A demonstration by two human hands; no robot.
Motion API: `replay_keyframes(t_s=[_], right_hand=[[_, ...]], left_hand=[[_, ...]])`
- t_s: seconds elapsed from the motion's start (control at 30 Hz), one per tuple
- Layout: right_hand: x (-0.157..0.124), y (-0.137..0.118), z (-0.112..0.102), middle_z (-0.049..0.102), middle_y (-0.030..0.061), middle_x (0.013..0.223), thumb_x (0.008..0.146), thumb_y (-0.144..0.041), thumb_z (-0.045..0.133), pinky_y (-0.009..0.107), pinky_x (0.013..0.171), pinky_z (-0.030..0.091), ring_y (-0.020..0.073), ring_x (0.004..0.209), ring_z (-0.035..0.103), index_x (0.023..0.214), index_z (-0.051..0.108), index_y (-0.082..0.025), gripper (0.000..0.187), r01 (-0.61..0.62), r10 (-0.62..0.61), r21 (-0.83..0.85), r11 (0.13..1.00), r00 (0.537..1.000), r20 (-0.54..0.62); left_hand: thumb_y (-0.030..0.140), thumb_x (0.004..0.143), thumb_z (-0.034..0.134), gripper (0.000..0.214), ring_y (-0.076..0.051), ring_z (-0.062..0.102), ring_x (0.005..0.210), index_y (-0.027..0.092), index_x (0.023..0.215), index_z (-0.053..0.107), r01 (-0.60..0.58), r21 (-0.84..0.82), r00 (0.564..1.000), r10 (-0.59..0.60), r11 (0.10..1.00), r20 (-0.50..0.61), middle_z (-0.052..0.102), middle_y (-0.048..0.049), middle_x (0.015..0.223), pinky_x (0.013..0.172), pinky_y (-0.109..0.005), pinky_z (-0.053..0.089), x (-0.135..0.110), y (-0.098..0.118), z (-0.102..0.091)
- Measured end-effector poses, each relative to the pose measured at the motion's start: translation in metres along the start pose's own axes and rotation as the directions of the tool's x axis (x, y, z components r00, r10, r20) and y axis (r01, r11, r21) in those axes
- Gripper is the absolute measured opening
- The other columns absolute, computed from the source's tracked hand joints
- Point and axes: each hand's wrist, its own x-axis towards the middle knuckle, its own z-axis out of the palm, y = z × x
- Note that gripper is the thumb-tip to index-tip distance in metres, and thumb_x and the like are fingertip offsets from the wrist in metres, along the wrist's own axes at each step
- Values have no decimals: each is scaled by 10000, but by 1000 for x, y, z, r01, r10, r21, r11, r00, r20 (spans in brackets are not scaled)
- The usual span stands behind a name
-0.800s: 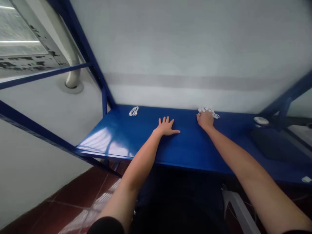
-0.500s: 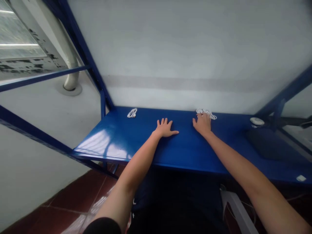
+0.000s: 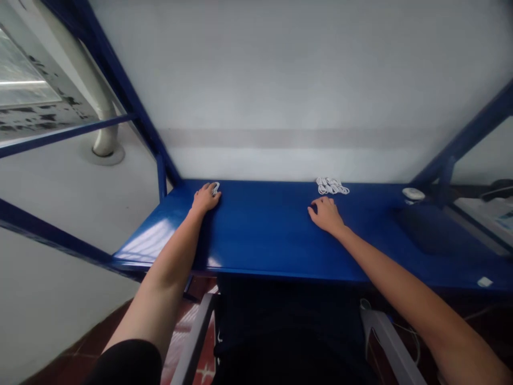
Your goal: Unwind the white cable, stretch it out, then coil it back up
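Note:
My left hand [image 3: 205, 199] reaches to the far left back of the blue table [image 3: 272, 240], and its fingers curl over a small coiled white cable [image 3: 216, 187] that peeks out beside them. My right hand [image 3: 325, 214] rests palm down on the table top with fingers loosely bent and nothing in it. A pile of several coiled white cables [image 3: 332, 186] lies just beyond it against the wall, not touched.
A round white object [image 3: 412, 193] sits at the back right near a blue frame post [image 3: 444, 174]. A small white piece [image 3: 484, 282] lies at the table's front right edge. A white chair frame [image 3: 380, 342] shows under the table.
My left hand has moved from the table's middle to the back left onto the single coiled cable. My right hand has drawn back from the cable pile and now rests in front of it.

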Motion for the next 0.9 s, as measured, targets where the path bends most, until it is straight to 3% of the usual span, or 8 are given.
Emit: replay_keyframes(t_s=[0.27,0.43,0.6,0.73,0.8,0.9], right_hand=[[1,0,0,597,184,1122,920,-373,445,423,879,416,316,1049,527,1110,641,-117,374,5,-5,-5,1000,1000,25],[1,-1,1,604,181,1120,918,-360,445,424,869,419,316,1043,529,1108,642,-127,360,11,-11,-6,1000,1000,19],[1,-1,1,618,181,1093,909,-338,457,446,859,436,328,1033,541,1086,655,-132,336,40,-40,4,999,999,-2],[2,4,1,636,143,1124,894,-303,492,444,899,445,294,1042,555,1140,642,-169,317,210,-209,160,964,978,-22],[4,8,2,645,121,1145,889,-294,508,438,924,446,272,1047,565,1178,628,-183,332,301,-307,269,915,952,-20],[7,14,0,662,113,1128,889,-311,526,440,946,444,255,1041,581,1146,651,-192,309,350,-374,374,859,927,-9]], left_hand=[[247,948,376,513,-267,450,1349,111,1436,459,-100,-29,995,101,995,13,447,-142,1489,1120,-359,341,4,8,12],[237,949,376,512,-247,439,1362,124,1443,454,-268,-86,961,273,959,46,461,-123,1481,1135,-356,331,-12,48,21],[229,954,369,529,-226,375,1406,185,1480,389,-472,-174,859,496,864,130,406,-101,1521,1158,-390,280,-45,126,30],[234,965,354,541,-209,334,1429,230,1506,323,-604,-274,733,657,748,176,350,-79,1556,1174,-416,232,-71,188,37],[221,964,356,546,-199,311,1439,226,1508,311,-652,-327,667,722,684,181,343,-81,1560,1176,-414,226,-80,209,40],[217,969,343,534,-200,313,1438,202,1503,319,-672,-385,621,764,633,174,361,-89,1551,1181,-416,212,-86,223,40]])
